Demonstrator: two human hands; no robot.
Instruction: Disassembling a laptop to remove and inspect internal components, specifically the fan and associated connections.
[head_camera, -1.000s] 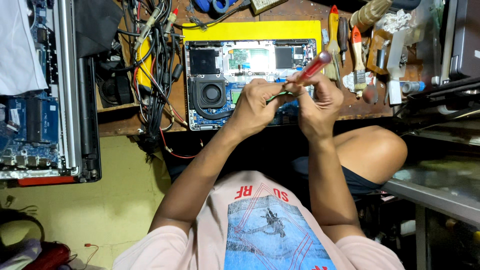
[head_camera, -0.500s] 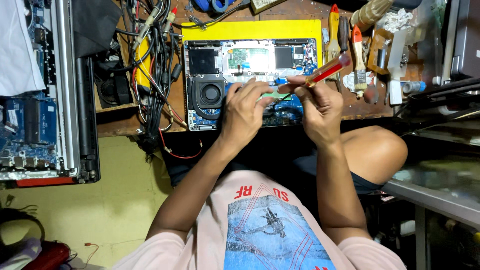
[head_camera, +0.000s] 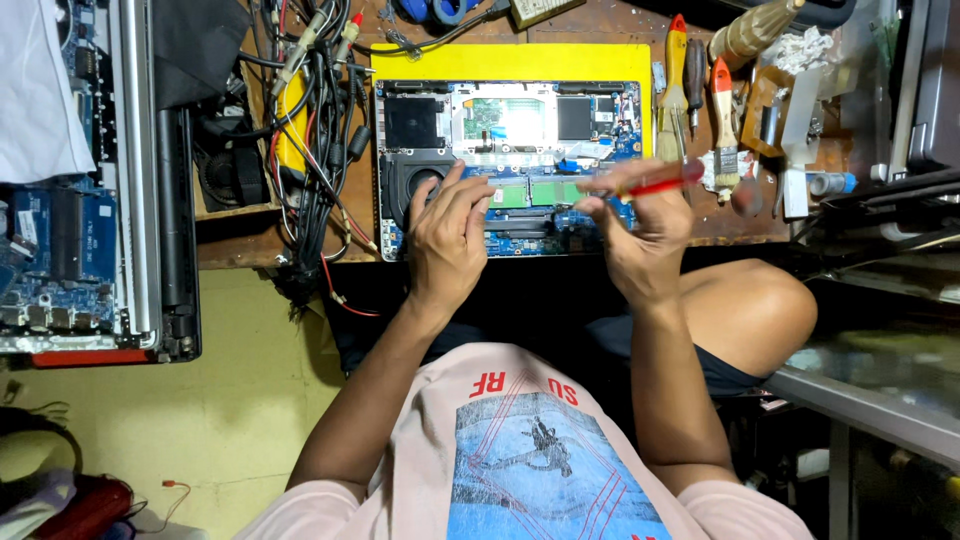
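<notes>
While my left hand (head_camera: 447, 240) rests palm-down on the opened laptop (head_camera: 510, 160), its fingers (head_camera: 462, 192) lie loosely spread and slightly curled over the board, holding nothing that I can see; the fingertips touch down just beside the round black fan (head_camera: 412, 185) and at the edge of the green memory strip (head_camera: 540, 192). My right hand (head_camera: 640, 235) is closed around a red-handled screwdriver (head_camera: 655, 183), thumb and forefinger pinched on the shaft, the other fingers folded in under it. That tool lies nearly level, its red handle pointing away to the outside of my right fingers and its tip aimed inward toward my left fingertips, over the lower half of the board. Whether the tip touches the board I cannot tell.

Beyond my fingertips the laptop's inner parts sit framed by a yellow mat (head_camera: 500, 58). Outside my right hand, on the wooden bench (head_camera: 740, 225), stand an orange-handled screwdriver (head_camera: 676, 70) and a paintbrush (head_camera: 724, 120), near but apart from my knuckles. Outside my left hand hangs a tangle of cables (head_camera: 315, 130), and farther off a second opened machine with a blue board (head_camera: 60, 250).
</notes>
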